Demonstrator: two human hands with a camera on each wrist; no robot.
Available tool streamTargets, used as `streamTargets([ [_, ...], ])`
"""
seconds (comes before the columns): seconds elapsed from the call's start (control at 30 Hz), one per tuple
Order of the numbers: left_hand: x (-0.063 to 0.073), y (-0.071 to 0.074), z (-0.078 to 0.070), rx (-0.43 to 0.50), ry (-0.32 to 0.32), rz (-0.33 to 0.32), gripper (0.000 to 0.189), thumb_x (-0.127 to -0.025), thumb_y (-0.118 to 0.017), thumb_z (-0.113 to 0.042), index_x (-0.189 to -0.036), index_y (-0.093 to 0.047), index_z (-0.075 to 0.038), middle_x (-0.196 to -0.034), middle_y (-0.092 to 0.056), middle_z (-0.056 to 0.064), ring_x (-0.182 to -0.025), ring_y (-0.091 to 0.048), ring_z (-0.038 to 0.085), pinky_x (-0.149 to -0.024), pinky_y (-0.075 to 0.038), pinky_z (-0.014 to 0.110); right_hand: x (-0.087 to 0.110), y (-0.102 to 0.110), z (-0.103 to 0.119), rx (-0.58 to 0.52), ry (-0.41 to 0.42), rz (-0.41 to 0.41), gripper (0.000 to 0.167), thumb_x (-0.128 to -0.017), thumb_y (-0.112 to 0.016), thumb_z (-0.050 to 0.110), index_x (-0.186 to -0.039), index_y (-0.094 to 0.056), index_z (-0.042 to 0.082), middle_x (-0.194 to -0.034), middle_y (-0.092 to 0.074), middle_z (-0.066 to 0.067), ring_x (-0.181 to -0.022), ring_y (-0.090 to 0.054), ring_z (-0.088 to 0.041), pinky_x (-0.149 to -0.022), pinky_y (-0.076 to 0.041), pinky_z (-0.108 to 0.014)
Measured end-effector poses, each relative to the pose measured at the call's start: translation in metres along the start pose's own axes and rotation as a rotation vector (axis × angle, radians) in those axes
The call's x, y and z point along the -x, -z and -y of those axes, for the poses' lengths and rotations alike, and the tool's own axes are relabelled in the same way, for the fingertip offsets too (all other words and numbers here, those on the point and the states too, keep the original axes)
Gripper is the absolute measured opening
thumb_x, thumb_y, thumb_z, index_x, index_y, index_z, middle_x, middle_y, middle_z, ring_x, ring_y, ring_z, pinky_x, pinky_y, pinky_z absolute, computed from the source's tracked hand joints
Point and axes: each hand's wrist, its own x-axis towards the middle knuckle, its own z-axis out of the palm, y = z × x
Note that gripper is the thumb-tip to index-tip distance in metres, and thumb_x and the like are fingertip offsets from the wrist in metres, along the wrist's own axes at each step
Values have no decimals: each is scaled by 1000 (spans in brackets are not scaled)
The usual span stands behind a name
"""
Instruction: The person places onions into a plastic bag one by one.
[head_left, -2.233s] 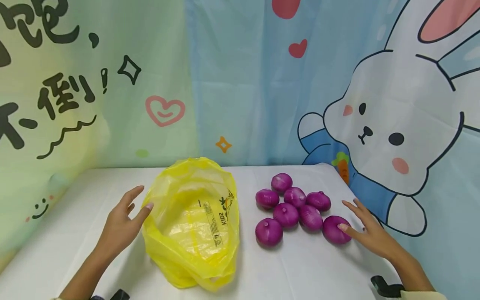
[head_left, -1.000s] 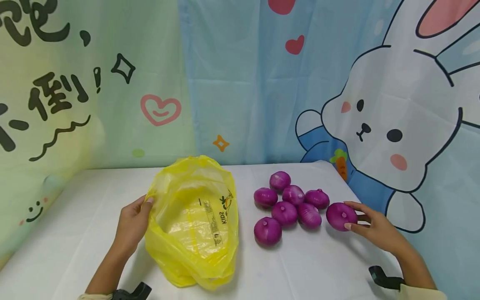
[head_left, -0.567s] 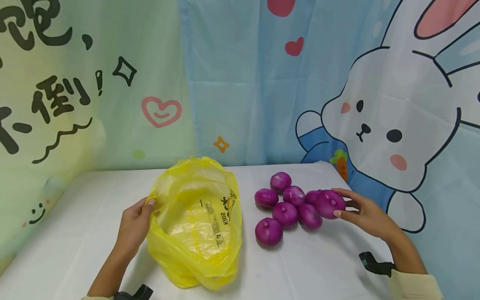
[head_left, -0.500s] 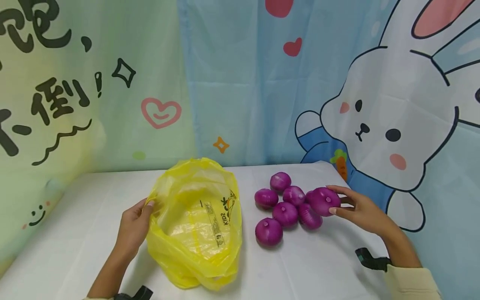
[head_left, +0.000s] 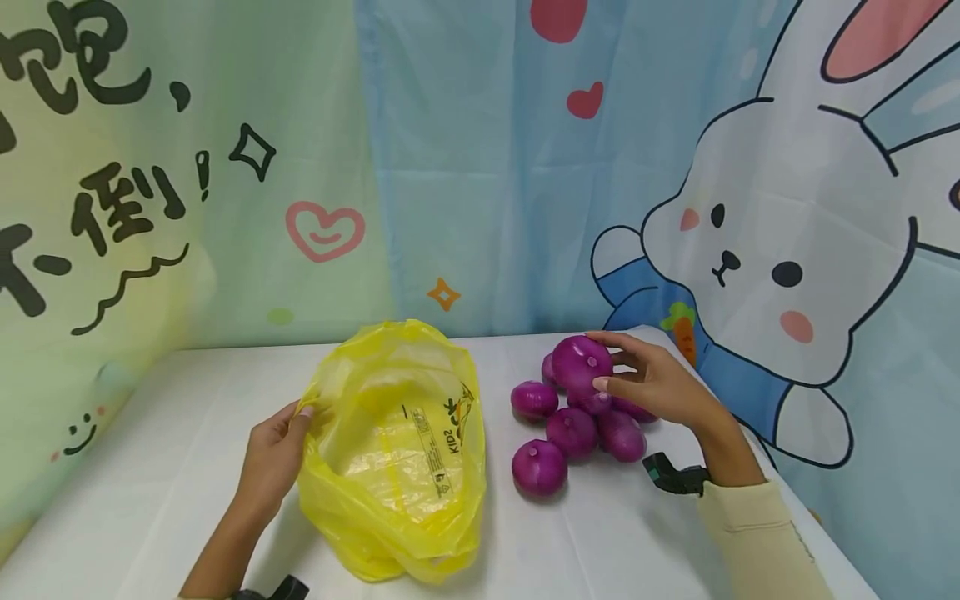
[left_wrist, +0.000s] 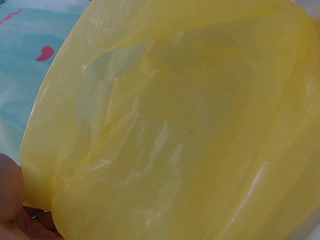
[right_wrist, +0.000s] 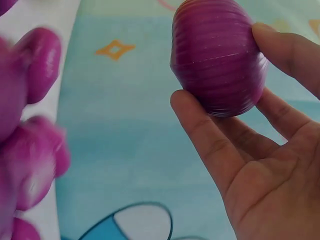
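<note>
A yellow plastic bag (head_left: 390, 533) stands with its mouth gaping toward me at the middle of the table. My left hand (head_left: 272, 458) pinches the left edge of its rim between thumb and fingers; in the left wrist view the thin yellow film (left_wrist: 190, 150) fills most of the picture. My right hand (head_left: 660, 383) holds a purple onion (head_left: 581, 364) by thumb and fingertips, raised above the other onions. The right wrist view shows that onion's ribbed side (right_wrist: 217, 60) between the thumb and the spread fingers. Several more purple onions, one of them nearest the bag (head_left: 540, 468), lie below it.
A white cloth (head_left: 585, 550) covers the table. Behind it hangs a printed curtain (head_left: 465, 167) with a rabbit, hearts and lettering. The onions form a cluster to the right of the bag, partly hidden behind the held one.
My left hand has closed on the bag's rim. My right hand has picked up the rightmost onion and carried it up and to the left, over the cluster.
</note>
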Motion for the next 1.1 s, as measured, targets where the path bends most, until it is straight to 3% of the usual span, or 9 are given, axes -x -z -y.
streamTargets([
  [0.23,0,0,0,7,-9,10,46,-105,-44,-32,-133,-55,4,-103,-65,19,-73,-61,13,-64,-51,23,-22,-16,21,-104,69,20,60,-89,-71,10,-144,-46,10,-134,-54,-10,-115,-55,-30,-83,-54,-34],
  [0.5,1,-3,-3,28,-7,26,46,-104,-45,-31,-133,-55,3,-106,-64,20,-73,-61,11,-65,-51,23,-42,-35,44,-168,1,48,64,-88,-74,18,-145,-45,18,-131,-55,-8,-113,-57,-28,-81,-55,-39],
  [0.8,4,-5,-2,42,-16,43,47,-104,-45,-31,-135,-53,3,-107,-65,21,-73,-62,12,-65,-52,24,-67,-59,71,-212,93,97,61,-89,-72,14,-144,-46,16,-129,-56,-6,-112,-57,-24,-84,-54,-37],
  [1.1,3,-4,-2,40,-24,37,46,-104,-45,-31,-133,-54,4,-106,-65,21,-72,-62,11,-64,-52,23,-84,-82,84,-240,153,119,60,-88,-72,10,-143,-47,12,-134,-53,-4,-112,-57,-22,-86,-53,-36],
])
